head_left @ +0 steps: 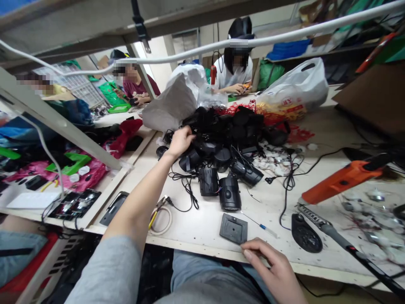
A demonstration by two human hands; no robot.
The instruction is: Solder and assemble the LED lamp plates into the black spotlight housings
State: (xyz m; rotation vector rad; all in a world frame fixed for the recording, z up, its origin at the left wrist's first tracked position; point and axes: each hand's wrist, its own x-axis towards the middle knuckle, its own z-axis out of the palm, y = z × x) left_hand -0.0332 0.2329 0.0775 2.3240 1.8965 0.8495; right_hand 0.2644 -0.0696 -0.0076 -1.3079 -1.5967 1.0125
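Note:
My left hand [181,141] reaches to the near left side of a heap of black plastic parts [228,126]. Its fingers are curled in among them, and whatever they grip is hidden. Near the table's front edge, my right hand [268,259] has its thumb and forefinger pinched at the corner of a flat black rectangular plate [233,228]. Two black cylindrical housings [230,193] stand in front of the heap, with wires on them. A thin blue-handled screwdriver [262,226] lies just beyond the plate.
An orange power screwdriver [341,181] and a soldering iron [338,240] are at right, beside small wired parts [376,219]. Black cables [190,190] and yellow-handled pliers [153,219] lie left of centre. A white pipe [221,44] crosses overhead. Co-workers sit across and to the left.

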